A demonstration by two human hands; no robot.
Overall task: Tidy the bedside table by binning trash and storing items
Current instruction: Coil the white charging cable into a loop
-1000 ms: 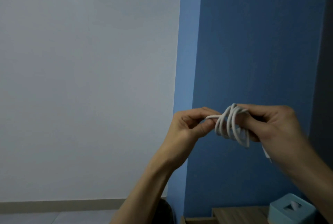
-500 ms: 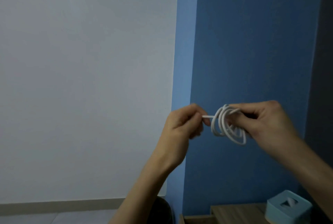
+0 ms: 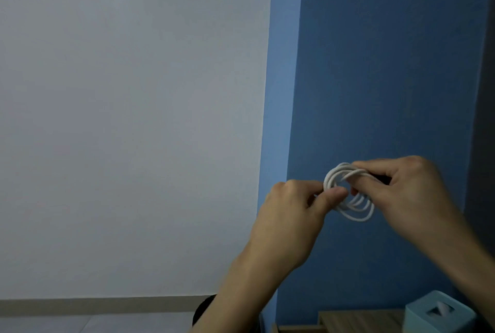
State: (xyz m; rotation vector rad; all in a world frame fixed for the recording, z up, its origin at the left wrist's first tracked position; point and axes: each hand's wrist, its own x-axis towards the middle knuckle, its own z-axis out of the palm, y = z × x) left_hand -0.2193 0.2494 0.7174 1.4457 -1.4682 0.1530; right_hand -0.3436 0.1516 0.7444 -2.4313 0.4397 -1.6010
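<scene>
Blue wall (image 3: 375, 64) beside white wall (image 3: 134, 118). Fingers (image 3: 334, 194) of the left hand (image 3: 289, 214) pinch one side of the thin white coiled cable (image 3: 332, 175). The right hand (image 3: 409, 193) pinches its top, probably to keep the loops bundled for storing. It's held mid-air, well above the wooden bedside table (image 3: 356, 319) and pale-blue tissue box (image 3: 417, 316).

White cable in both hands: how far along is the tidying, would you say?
Done: the white cable is wound into several loops. In hand: the right hand grips the coil while the left hand pinches its other side. Left: storing it; the bedside table is barely in view, so its state cannot be judged.
</scene>
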